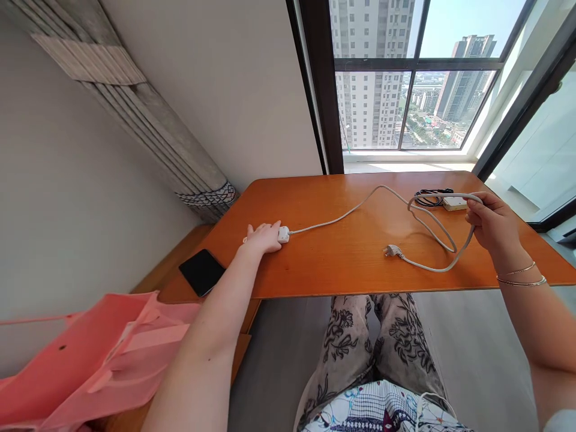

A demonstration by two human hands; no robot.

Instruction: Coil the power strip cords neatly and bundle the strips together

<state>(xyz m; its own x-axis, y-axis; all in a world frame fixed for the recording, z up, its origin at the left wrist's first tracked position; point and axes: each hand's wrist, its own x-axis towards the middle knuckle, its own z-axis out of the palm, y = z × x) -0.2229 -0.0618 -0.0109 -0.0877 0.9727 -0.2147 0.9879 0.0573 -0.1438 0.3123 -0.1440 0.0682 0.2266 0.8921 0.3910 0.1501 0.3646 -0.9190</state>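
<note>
Frame right, the right hand pinches the white cord (likely light, limp; hold its plug); left of centre, the left hand covers a white block, grip unclear.

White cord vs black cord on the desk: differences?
Layout: the white cord sprawls in loose curves across much of the desk; the black cord is gathered in a compact coil near the far edge.
Handling: the right hand grips the white cord; the black cord is unheld.
Shared: both are flexible.
</note>
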